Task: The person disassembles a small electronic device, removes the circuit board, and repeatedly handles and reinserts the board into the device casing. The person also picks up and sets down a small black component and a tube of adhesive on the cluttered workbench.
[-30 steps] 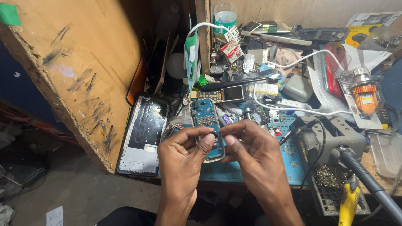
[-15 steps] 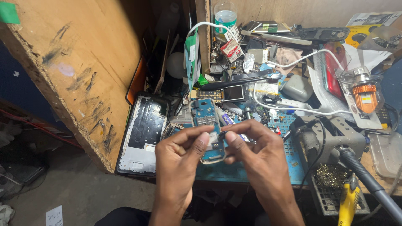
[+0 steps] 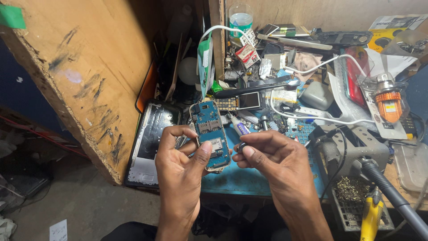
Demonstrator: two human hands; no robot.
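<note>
A: Phone circuit board (image 3: 211, 134) — blue, long, with metal slots on its face. Where does it sit?

B: Centre of the frame, upright and tilted slightly, above the blue work mat (image 3: 249, 178). The left hand (image 3: 180, 172) has it: the thumb lies across its lower face and the fingers curl behind its left edge, so the grip is closed on the board.

A: Start with the big things around it.

B: A large scuffed wooden board (image 3: 84, 67) fills the upper left of the frame, leaning down toward the bench. Below its lower edge, left of centre, a dark phone panel (image 3: 151, 147) with a pale rim stands against the clutter.

A: And on the right side?

B: A grey metal stand (image 3: 352, 151) at lower right, with a dark cable running off the bottom right corner. A white cable (image 3: 312, 117) loops across the upper middle of the bench. At far right, an orange lamp-like part (image 3: 388, 103) lies in clear packaging.

A: The other hand?

B: The right hand (image 3: 272, 158) is just right of the board, its thumb and forefinger pinched on a small dark part (image 3: 241, 147) — too small to identify. That part is just beside the board's lower right edge; I cannot tell whether they touch.

A: Anything smaller?

B: A small keypad phone (image 3: 238, 101) lies just above the board.
</note>
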